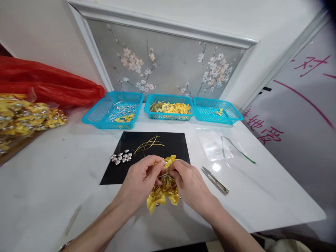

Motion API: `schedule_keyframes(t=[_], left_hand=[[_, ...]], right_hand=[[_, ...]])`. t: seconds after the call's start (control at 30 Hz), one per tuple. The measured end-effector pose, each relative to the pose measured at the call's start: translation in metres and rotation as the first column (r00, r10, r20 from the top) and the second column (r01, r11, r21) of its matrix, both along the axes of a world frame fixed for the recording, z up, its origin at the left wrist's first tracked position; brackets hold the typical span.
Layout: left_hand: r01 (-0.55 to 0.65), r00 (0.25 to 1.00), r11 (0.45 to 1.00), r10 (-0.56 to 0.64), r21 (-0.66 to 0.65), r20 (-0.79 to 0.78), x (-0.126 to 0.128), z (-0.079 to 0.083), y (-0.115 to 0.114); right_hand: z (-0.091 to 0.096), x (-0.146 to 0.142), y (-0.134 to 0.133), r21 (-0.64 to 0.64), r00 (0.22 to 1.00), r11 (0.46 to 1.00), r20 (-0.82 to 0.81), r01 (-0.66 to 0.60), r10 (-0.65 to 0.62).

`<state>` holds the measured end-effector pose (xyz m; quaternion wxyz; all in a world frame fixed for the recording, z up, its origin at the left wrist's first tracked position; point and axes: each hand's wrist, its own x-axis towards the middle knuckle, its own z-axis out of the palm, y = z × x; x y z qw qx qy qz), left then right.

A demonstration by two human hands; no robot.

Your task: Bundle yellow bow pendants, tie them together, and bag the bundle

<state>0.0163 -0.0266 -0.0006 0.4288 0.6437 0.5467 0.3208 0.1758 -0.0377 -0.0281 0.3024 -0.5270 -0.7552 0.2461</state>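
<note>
Between my hands is a bunch of yellow ribbon bows (pixel 164 196) with gold ties gathered at its middle. My left hand (pixel 145 173) pinches the bunch from the left, near a small shiny piece at its top. From the right, my right hand (pixel 187 176) has thumb and finger closed on the gathered ties. The exact pinch points are partly hidden by my fingers. Beneath and behind lies a black mat (pixel 173 141), with loose gold ties (pixel 149 144) and a cluster of silver beads (pixel 121 157) on it.
Three blue baskets, left (pixel 96 117), middle (pixel 170 117) and right (pixel 217 119), line the wall. Thread snips (pixel 215 181), a clear plastic bag (pixel 212 145) and a green tie (pixel 240 151) lie right. Bagged yellow bows (pixel 28 115) and a red bag (pixel 47 80) sit left.
</note>
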Motion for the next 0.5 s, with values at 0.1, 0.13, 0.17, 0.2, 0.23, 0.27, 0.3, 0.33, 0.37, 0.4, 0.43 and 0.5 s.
schedule_keyframes(t=[0.1,0.13,0.17,0.2,0.23,0.27,0.3,0.33,0.37,0.4,0.43,0.5], left_hand=[[-0.020,1.000,0.999,0.020,-0.034,-0.008,0.0001,-0.0005,0.0023],[-0.026,1.000,0.999,0.026,-0.043,-0.006,-0.0003,-0.0009,0.0028],[-0.033,0.999,0.998,0.033,-0.054,-0.003,-0.0007,-0.0013,0.0032],[-0.037,0.999,0.997,0.037,-0.064,-0.001,-0.0012,-0.0017,0.0034],[-0.038,0.999,0.997,0.038,-0.071,-0.001,-0.0016,-0.0021,0.0033],[-0.038,0.999,0.996,0.038,-0.075,-0.002,-0.0022,-0.0022,0.0031],[-0.035,0.999,0.996,0.035,-0.078,-0.006,-0.0027,-0.0022,0.0027],[-0.031,0.999,0.996,0.030,-0.080,-0.011,-0.0033,-0.0020,0.0024],[-0.029,0.999,0.996,0.028,-0.081,-0.017,-0.0039,-0.0016,0.0020],[-0.026,0.999,0.996,0.024,-0.082,-0.024,-0.0043,-0.0010,0.0018],[-0.024,0.999,0.997,0.022,-0.079,-0.030,-0.0046,-0.0002,0.0017],[-0.016,0.999,0.998,0.014,-0.064,-0.040,-0.0044,0.0018,0.0017]], right_hand=[[0.0018,0.0004,-0.0001,-0.006,1.000,1.000,-0.026,-0.003,0.003],[0.0021,0.0006,0.0000,-0.005,0.999,1.000,-0.032,-0.003,0.003],[0.0022,0.0007,0.0001,-0.002,0.999,1.000,-0.036,-0.003,0.002],[0.0020,0.0008,0.0003,0.000,0.999,1.000,-0.039,-0.002,0.002],[0.0017,0.0008,0.0005,0.003,0.999,1.000,-0.040,-0.002,0.002],[0.0012,0.0008,0.0007,0.005,0.999,1.000,-0.039,-0.002,0.002],[0.0008,0.0007,0.0008,0.005,0.999,1.000,-0.036,-0.002,0.002],[0.0004,0.0006,0.0008,0.004,1.000,1.000,-0.031,-0.001,0.001],[0.0002,0.0004,0.0008,0.003,1.000,1.000,-0.024,-0.001,0.001],[0.0002,0.0003,0.0007,0.001,1.000,1.000,-0.019,0.000,0.000],[0.0003,0.0003,0.0005,0.001,1.000,1.000,-0.017,-0.001,0.001],[0.0011,0.0004,0.0004,-0.002,1.000,1.000,-0.024,-0.004,0.004]])
